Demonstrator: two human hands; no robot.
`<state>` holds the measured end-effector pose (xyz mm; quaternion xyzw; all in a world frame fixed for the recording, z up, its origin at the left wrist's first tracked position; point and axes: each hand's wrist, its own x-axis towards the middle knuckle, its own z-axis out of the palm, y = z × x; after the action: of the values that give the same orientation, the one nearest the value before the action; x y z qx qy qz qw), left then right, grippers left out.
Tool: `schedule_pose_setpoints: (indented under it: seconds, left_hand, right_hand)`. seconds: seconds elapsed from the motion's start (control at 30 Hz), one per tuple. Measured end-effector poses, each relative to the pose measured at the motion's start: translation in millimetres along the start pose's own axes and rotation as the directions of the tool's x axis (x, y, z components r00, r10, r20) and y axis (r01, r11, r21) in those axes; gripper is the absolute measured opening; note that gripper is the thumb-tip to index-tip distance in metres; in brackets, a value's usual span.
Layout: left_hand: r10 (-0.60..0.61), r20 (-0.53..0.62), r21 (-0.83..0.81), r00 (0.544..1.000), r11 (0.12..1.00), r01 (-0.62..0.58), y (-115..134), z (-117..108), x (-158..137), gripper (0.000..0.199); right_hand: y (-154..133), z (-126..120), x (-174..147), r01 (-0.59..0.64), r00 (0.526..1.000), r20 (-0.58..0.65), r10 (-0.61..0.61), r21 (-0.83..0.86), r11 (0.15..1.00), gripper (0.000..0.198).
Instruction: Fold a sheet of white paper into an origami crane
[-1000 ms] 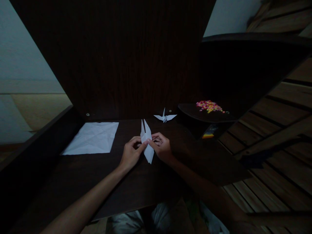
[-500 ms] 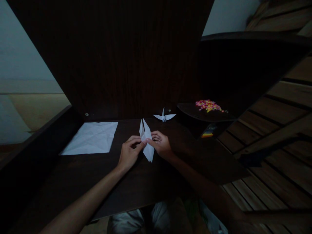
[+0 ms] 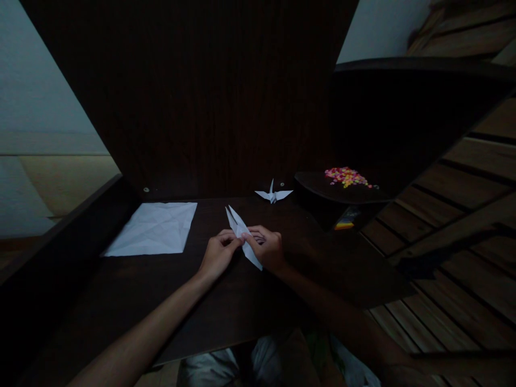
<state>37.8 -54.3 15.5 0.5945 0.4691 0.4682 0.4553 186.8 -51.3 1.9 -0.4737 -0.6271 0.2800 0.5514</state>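
Note:
Between my hands is a piece of folded white origami paper [image 3: 250, 255], long and narrow, with two split points at its far end. My left hand [image 3: 220, 250] pinches its left edge with thumb and fingers. From the other side my right hand [image 3: 266, 247] grips it, the thumb lying across its middle and the fingers partly hidden behind. Beyond the hands a finished white paper crane [image 3: 273, 195] stands with its wings spread. Creased white paper [image 3: 155, 228] lies flat to the left.
A dark desk [image 3: 161, 301] has a raised side board [image 3: 60, 226] on the left and a tall back panel [image 3: 226, 107]. On the right, a rounded shelf [image 3: 314, 185] bears a heap of small pink, yellow and red pieces [image 3: 347, 176]. Wooden slats [image 3: 455, 204] lie beyond it.
The folded paper has turned, its far tips swinging left and its near end right, and it looks narrower. Both hands keep hold of it and have shifted slightly.

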Motion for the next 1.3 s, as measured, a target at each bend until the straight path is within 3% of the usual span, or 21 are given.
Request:
schedule_pose_setpoints:
  seconds: [0.1, 0.23, 0.4, 0.6, 0.7, 0.87, 1.1, 1.3]
  left_hand:
    - [-0.014, -0.009, -0.028, 1.000, 1.000, 0.014, -2, 0, 0, 0.021]
    - [0.006, -0.056, -0.041, 0.998, 0.999, -0.008, 3, 0, -1, 0.018]
    - [0.023, -0.096, -0.110, 0.995, 0.993, -0.034, 10, -1, -1, 0.014]
    - [-0.070, -0.142, -0.288, 0.987, 0.957, 0.027, 8, -1, 3, 0.035]
    - [-0.099, -0.086, -0.332, 0.991, 0.941, 0.065, 6, 0, 4, 0.041]
    - [-0.105, 0.049, -0.288, 0.993, 0.951, 0.115, 5, 1, 2, 0.032]
    - [-0.068, 0.058, -0.222, 0.996, 0.972, 0.079, 7, 0, 0, 0.033]
    - [-0.032, 0.097, -0.292, 0.995, 0.955, 0.059, 8, -1, -2, 0.028]
  right_hand:
    - [-1, 1, -1, 0.000, 1.000, 0.003, 0.001, -0.020, 1.000, 0.018]
    - [-4, -2, 6, -0.102, 0.994, 0.040, 0.098, 0.119, 0.988, 0.022]
    - [-8, -7, 13, -0.152, 0.986, 0.108, 0.130, 0.236, 0.960, 0.022]
    - [-11, -5, 8, -0.281, 0.953, 0.201, 0.228, 0.300, 0.911, 0.031]
    - [-12, -4, 7, -0.269, 0.958, 0.188, 0.218, 0.308, 0.913, 0.032]
    - [-12, -8, 8, -0.213, 0.969, 0.184, 0.164, 0.290, 0.933, 0.029]
    - [-9, -9, 9, -0.193, 0.959, 0.246, 0.137, 0.217, 0.957, 0.029]
    - [-12, -5, 6, -0.273, 0.935, 0.311, 0.171, 0.323, 0.906, 0.033]
